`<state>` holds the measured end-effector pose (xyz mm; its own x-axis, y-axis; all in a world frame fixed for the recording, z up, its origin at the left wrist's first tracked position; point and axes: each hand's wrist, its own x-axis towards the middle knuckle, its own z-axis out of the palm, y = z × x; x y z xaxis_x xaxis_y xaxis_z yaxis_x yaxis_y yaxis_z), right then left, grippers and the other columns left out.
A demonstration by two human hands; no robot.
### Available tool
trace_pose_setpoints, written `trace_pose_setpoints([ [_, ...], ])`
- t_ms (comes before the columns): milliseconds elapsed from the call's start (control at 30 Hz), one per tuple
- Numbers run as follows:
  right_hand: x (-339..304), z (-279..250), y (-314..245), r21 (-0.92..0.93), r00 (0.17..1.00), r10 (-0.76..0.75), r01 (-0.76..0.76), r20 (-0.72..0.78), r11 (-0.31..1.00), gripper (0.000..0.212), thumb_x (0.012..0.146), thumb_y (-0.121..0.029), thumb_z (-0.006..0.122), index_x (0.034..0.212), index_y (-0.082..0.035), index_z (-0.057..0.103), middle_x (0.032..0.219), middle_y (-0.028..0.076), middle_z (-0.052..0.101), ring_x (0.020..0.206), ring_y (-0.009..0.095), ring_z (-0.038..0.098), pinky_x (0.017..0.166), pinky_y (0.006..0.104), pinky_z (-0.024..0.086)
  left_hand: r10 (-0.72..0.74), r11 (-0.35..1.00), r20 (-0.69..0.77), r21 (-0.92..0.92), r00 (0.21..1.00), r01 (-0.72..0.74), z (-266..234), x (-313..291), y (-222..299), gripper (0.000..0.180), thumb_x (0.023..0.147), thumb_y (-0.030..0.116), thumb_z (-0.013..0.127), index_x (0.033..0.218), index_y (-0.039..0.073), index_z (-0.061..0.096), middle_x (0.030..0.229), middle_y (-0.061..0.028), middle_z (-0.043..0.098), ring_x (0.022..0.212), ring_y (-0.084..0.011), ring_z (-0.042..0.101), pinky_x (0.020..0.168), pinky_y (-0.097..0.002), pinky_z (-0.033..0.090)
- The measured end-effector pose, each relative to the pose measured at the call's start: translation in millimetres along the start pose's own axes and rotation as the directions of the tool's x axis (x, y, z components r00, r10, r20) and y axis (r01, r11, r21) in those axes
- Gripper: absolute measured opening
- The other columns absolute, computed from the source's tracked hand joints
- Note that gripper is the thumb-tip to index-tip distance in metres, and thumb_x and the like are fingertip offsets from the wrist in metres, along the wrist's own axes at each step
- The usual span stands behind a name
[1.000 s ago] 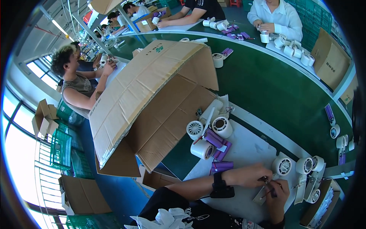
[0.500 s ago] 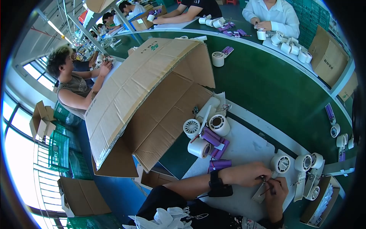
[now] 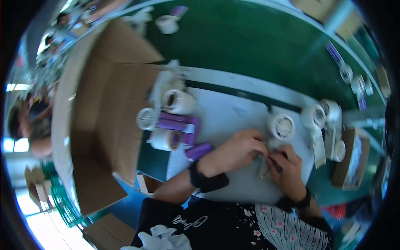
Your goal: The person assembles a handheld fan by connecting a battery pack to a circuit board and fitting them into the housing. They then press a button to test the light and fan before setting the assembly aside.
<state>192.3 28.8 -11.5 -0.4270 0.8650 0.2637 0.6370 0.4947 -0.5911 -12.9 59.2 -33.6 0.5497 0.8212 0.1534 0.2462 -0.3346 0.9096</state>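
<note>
A white round fan unit (image 3: pixel 281 126) with a hollow head lies on the pale work mat, its handle (image 3: pixel 264 170) reaching down under my fingers. My left hand (image 3: pixel 243 148) comes in from the left with its fingertips pinched over the neck of this unit. From the right, my right hand (image 3: pixel 287 168) bends its thumb and fingers to the same spot, the fingertips of both hands almost meeting. Whatever small part they pinch is blurred and hidden. To the left lie purple battery packs (image 3: pixel 177 122) beside white fan housings (image 3: pixel 180 102).
A big open cardboard box (image 3: pixel 104 112) stands at the left. More white fan units (image 3: pixel 313 116) lie right of my hands, beside a small carton (image 3: pixel 351 160) with pale packets. The green conveyor (image 3: pixel 250 46) runs behind, carrying a white-and-purple unit (image 3: pixel 167 24). Someone (image 3: pixel 37 121) sits far left.
The view has swung down and to the right, so the bench appears shifted left and the people opposite have left the picture. My hands stay together at the same fan unit.
</note>
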Motion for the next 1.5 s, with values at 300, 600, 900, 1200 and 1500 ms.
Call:
trace_pose_setpoints([
  [300, -10.5, -12.5, 12.9, 0.177, 0.990, 0.115, -0.100, -0.079, 0.979, 0.025, 0.072, 0.003, 0.069, 0.095, -0.004, 0.063, 0.090, 0.011, 0.054, 0.067, 0.027, 0.058, 0.058, 0.0339, 0.047, -0.214, 0.954, 0.108, -0.190, 0.971, 0.231, 4.6, 9.7, 24.3, 0.020, 0.074, -0.006, 0.069, 0.090, 0.005, 0.064, 0.094, -0.0089, 0.059, 0.082, -0.0227, 0.064, 0.069, -0.0300, 0.053],
  [600, -8.1, -14.1, 8.7, 0.108, 0.990, 0.105, -0.095, -0.092, 0.990, 0.029, 0.075, 0.001, 0.068, 0.102, -0.006, 0.060, 0.093, 0.014, 0.047, 0.077, 0.026, 0.049, 0.065, 0.0333, 0.042, -0.221, 0.942, 0.078, -0.242, 0.972, 0.233, 7.5, 6.4, 23.3, 0.017, 0.077, -0.001, 0.072, 0.091, 0.002, 0.063, 0.091, -0.0084, 0.059, 0.076, -0.0191, 0.063, 0.067, -0.0294, 0.052],
  [900, -4.6, -10.9, 7.3, 0.159, 0.994, 0.031, -0.015, -0.102, 0.987, 0.020, 0.074, -0.002, 0.072, 0.093, -0.006, 0.067, 0.085, 0.010, 0.050, 0.068, 0.023, 0.050, 0.058, 0.0329, 0.041, -0.295, 0.920, 0.053, -0.255, 0.954, 0.299, -2.7, 5.5, 22.4, 0.009, 0.083, 0.000, 0.071, 0.089, -0.001, 0.065, 0.085, -0.0058, 0.061, 0.078, -0.0109, 0.060, 0.062, -0.0235, 0.049],
  [1200, -14.4, -8.6, 5.6, 0.084, 0.983, 0.180, -0.176, -0.043, 0.981, 0.018, 0.072, 0.002, 0.071, 0.089, -0.001, 0.070, 0.073, 0.009, 0.050, 0.059, 0.021, 0.050, 0.049, 0.0313, 0.036, -0.082, 0.982, -0.064, -0.177, 0.995, 0.069, 9.3, 5.2, 11.3, 0.012, 0.078, 0.004, 0.069, 0.089, 0.001, 0.067, 0.076, -0.0077, 0.059, 0.066, -0.0158, 0.059, 0.060, -0.0286, 0.048],
  [1500, -10.0, -7.0, 9.0, 0.118, 0.995, 0.100, -0.099, -0.001, 0.988, 0.018, 0.071, 0.001, 0.072, 0.089, -0.002, 0.071, 0.072, 0.009, 0.049, 0.057, 0.020, 0.049, 0.049, 0.0305, 0.035, -0.234, 0.880, 0.080, -0.406, 0.969, 0.246, 3.0, 5.0, 11.0, 0.023, 0.075, -0.003, 0.068, 0.098, -0.001, 0.066, 0.086, -0.0076, 0.065, 0.076, -0.0124, 0.062, 0.070, -0.0277, 0.052],
])
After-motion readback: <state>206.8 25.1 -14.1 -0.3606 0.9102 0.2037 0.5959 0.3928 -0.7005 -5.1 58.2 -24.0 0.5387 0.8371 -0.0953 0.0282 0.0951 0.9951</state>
